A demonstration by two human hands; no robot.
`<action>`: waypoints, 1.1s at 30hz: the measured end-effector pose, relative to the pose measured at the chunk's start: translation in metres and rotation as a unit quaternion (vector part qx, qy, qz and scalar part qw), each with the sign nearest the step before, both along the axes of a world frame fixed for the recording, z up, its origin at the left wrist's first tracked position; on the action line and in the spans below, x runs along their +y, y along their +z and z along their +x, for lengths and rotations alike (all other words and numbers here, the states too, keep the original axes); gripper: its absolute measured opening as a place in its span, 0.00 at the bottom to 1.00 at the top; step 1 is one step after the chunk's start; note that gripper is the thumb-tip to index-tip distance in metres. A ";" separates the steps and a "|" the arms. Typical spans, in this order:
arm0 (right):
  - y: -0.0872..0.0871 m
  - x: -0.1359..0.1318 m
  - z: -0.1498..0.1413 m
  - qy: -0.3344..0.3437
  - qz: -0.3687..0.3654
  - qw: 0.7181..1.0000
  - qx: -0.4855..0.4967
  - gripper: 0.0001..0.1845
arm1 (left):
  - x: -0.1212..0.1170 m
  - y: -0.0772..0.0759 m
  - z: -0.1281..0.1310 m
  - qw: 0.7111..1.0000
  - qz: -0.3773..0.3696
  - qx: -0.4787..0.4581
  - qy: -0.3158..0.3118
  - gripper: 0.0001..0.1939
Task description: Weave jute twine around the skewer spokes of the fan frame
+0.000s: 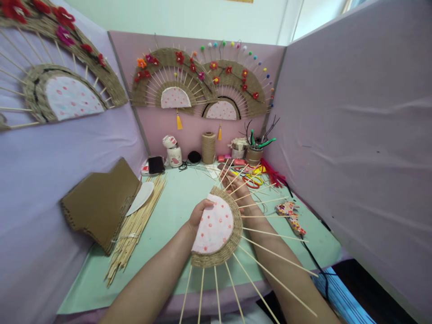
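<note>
A half-round fan (216, 222) is held in front of me, its straight edge to the left. Its middle is pink-dotted white fabric, bordered by a woven twine band (237, 225), and thin wooden sticks (266, 234) radiate from it. My left hand (199, 213) grips the straight edge, thumb on the fabric and the other fingers hidden behind. Behind the upper sticks, my right hand (238, 186) has its fingers stretched toward the back of the table; whether it touches the sticks is unclear.
A bundle of sticks (135, 234), a white half-disc (141, 198) and brown cardboard (97, 202) lie left. Behind stand a twine spool (208, 148) and a pot with pliers (254, 155). Scissors (253, 181) and a patterned glue gun (290, 213) with a black cord are right. Finished fans (175, 81) hang on the partition.
</note>
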State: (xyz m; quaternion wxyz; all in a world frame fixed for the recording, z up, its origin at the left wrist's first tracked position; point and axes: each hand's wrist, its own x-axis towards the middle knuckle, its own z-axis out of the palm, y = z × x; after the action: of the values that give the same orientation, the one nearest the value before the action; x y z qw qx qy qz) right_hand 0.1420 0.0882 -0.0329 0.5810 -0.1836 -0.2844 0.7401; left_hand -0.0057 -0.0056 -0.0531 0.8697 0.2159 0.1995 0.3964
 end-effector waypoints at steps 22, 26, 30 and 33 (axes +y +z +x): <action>0.006 0.015 0.040 -0.012 -0.050 0.980 0.194 0.10 | -0.008 0.007 0.018 0.997 0.004 -0.075 -0.035 0.31; 0.007 0.017 0.045 -0.012 -0.038 0.977 0.211 0.09 | -0.008 0.004 0.020 0.997 -0.001 -0.075 -0.031 0.31; 0.008 0.020 0.048 -0.011 -0.032 0.977 0.210 0.10 | -0.008 0.001 0.024 0.997 -0.012 -0.069 -0.040 0.30; 0.007 0.024 0.048 0.000 -0.033 0.980 0.198 0.10 | -0.008 -0.002 0.025 0.996 -0.017 -0.062 -0.056 0.30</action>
State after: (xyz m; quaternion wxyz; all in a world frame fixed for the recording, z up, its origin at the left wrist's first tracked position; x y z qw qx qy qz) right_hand 0.1896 0.1127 -0.0255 0.6196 -0.0528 -0.1390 0.7707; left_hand 0.0198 -0.0135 -0.0547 0.9048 0.1870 0.1391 0.3565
